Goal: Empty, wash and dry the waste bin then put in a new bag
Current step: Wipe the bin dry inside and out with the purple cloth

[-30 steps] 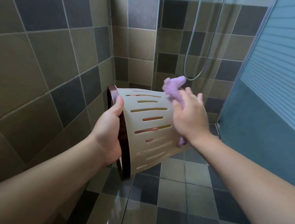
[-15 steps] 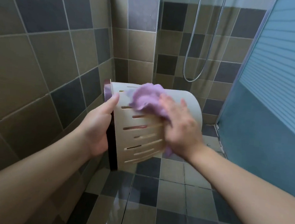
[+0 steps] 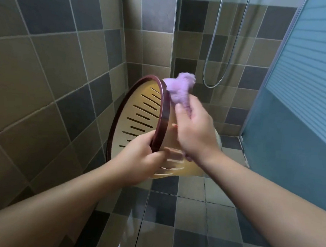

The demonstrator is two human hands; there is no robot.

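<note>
**Turning the bin to dry its rim**

Turning is the change here: a second ago the cream slotted plastic waste bin with its dark maroon rim band [image 3: 139, 119] was held side-on, slotted wall uppermost; now its open mouth faces left and toward the camera, showing the yellowish inside.

Head view: the left hand [image 3: 142, 156] grips the near part of the rim, thumb inside and fingers curled around the outside, holding the bin in the air above the grey and beige tiled floor [image 3: 190, 213]. The right hand [image 3: 194, 133] clutches a crumpled lilac cloth [image 3: 180, 89], which has gone from the side wall to the far top of the rim; it appears to touch the band, though motion blur makes contact uncertain.

Judging by this, drying has passed from the outer wall to the rim. No new bag is visible.
</note>
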